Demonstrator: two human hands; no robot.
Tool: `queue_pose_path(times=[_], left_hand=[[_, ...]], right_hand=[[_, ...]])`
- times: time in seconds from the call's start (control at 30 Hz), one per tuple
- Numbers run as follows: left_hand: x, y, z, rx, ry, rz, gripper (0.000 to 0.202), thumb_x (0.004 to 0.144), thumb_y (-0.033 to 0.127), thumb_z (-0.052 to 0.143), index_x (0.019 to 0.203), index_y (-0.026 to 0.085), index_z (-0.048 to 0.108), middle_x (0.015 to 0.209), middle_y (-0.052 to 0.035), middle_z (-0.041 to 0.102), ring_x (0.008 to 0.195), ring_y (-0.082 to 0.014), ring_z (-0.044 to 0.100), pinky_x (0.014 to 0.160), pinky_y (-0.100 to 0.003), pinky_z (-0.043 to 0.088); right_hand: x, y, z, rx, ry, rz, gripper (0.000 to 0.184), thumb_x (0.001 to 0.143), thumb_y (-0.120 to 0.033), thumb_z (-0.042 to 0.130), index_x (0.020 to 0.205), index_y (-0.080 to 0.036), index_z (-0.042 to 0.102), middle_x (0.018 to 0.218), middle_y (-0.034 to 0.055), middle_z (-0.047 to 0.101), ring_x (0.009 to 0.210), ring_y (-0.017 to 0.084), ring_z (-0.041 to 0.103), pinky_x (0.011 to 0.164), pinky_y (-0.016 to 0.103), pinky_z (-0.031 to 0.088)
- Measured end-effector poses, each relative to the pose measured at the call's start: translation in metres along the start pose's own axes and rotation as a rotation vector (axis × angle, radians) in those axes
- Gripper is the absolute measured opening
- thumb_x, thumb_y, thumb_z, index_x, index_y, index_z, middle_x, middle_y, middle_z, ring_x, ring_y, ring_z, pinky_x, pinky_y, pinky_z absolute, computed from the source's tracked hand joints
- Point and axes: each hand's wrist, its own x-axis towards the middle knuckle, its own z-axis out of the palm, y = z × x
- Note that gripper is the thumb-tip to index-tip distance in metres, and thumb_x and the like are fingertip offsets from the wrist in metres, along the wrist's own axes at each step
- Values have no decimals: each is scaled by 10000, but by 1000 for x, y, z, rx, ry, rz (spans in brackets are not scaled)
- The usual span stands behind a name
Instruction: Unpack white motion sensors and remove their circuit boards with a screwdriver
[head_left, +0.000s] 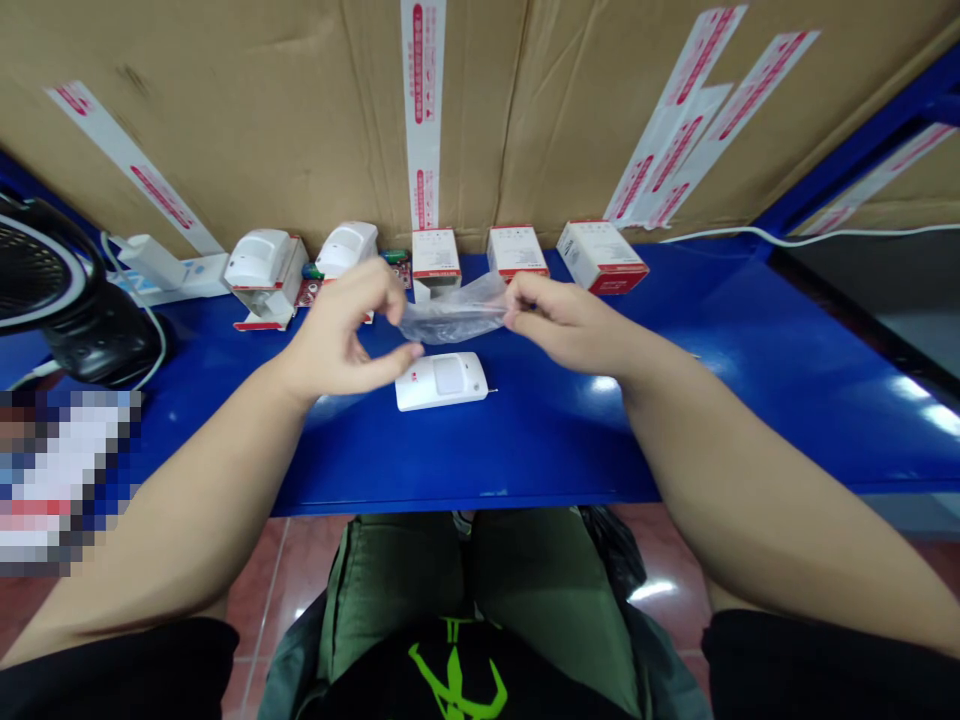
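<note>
A clear plastic bag [457, 312] hangs over the blue table, its right end pinched between the thumb and fingers of my right hand [566, 320]. My left hand [349, 335] is at the bag's other end, thumb and curved fingers apart with a gap between them; its fingertips come up to the film. Just below the bag lies a white motion detector [441, 381] on the table, its window facing up and a thin short antenna sticking out to the right. The tip of my left thumb is over its upper left corner; whether they touch I cannot tell.
Along the cardboard backing stand a red-and-white box [436, 258], a second box [517, 252] and a third box [600, 258]. Further left, a white detector [259, 256] and another detector [347, 246] rest on opened boxes. A black fan [90, 300] and a power strip [180, 278] occupy the left.
</note>
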Motion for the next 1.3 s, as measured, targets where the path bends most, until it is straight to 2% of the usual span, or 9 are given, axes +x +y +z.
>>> queue_pose_path(times=[0.07, 0.13, 0.27, 0.4, 0.57, 0.67, 0.8, 1.13, 1.3], left_hand=[[0, 8, 4, 18, -241, -24, 313, 922, 440, 897, 1015, 261, 658, 961, -31, 711, 890, -251, 667, 840, -413, 538], [-1, 14, 10, 33, -402, -102, 394, 920, 509, 900, 1141, 246, 708, 1082, -68, 773, 1011, -299, 734, 911, -417, 573], [-4, 17, 20, 32, -503, -220, 458, 893, 447, 904, 1257, 227, 735, 1158, -85, 818, 1014, -298, 779, 849, -370, 583], [-4, 15, 22, -175, -370, -312, 413, 874, 364, 892, 1230, 220, 737, 1141, -71, 840, 947, -233, 790, 816, -324, 601], [-4, 13, 24, -479, -135, -421, 532, 869, 348, 958, 1309, 227, 684, 1148, -89, 833, 1007, -228, 821, 805, -289, 646], [-4, 15, 26, -511, -137, -433, 590, 855, 324, 996, 1360, 240, 703, 1183, -89, 818, 1016, -229, 826, 802, -281, 667], [-5, 20, 26, -499, -182, -416, 664, 867, 314, 996, 1470, 266, 723, 1272, -104, 801, 1008, -226, 820, 809, -291, 691], [-7, 18, 26, -513, -227, -393, 674, 881, 301, 987, 1512, 304, 750, 1381, -120, 782, 1117, -259, 805, 790, -288, 685], [-7, 14, 26, -512, -185, -349, 615, 942, 469, 975, 1499, 331, 755, 1500, -139, 747, 1014, -231, 789, 777, -318, 678]], right_hand=[[0, 3, 4, -97, 5, -17, 161, 940, -371, 705, 938, -274, 577, 1017, 73, 701, 898, 256, 628, 866, 447, 549], [-1, 7, 8, -135, 62, 36, 232, 892, -375, 763, 1022, -266, 605, 1093, 92, 697, 894, 256, 621, 889, 468, 556], [1, 16, 6, -66, 237, 149, 362, 876, -384, 826, 1104, -264, 571, 1046, 48, 651, 815, 203, 566, 826, 431, 545], [2, 10, 0, 59, 316, 115, 301, 949, -443, 807, 1037, -282, 568, 899, -4, 569, 802, 192, 560, 757, 384, 523], [1, -5, 9, 428, 82, 49, 486, 894, -623, 881, 1109, -263, 635, 1065, 44, 701, 887, 195, 686, 743, 360, 593], [0, -11, 24, 556, 4, 41, 657, 736, -588, 1040, 1152, -251, 659, 1154, 66, 775, 1017, 227, 774, 867, 387, 664], [0, -14, 34, 617, 10, 75, 657, 658, -530, 1102, 1068, -252, 671, 1030, 36, 831, 996, 234, 820, 916, 418, 694], [0, -13, 30, 667, -53, 69, 586, 700, -471, 1090, 1052, -242, 680, 1058, 44, 849, 1010, 225, 824, 935, 417, 688], [4, -11, 32, 776, -70, 134, 532, 703, -477, 1076, 1044, -230, 750, 1070, 66, 854, 1083, 264, 827, 986, 456, 705]])
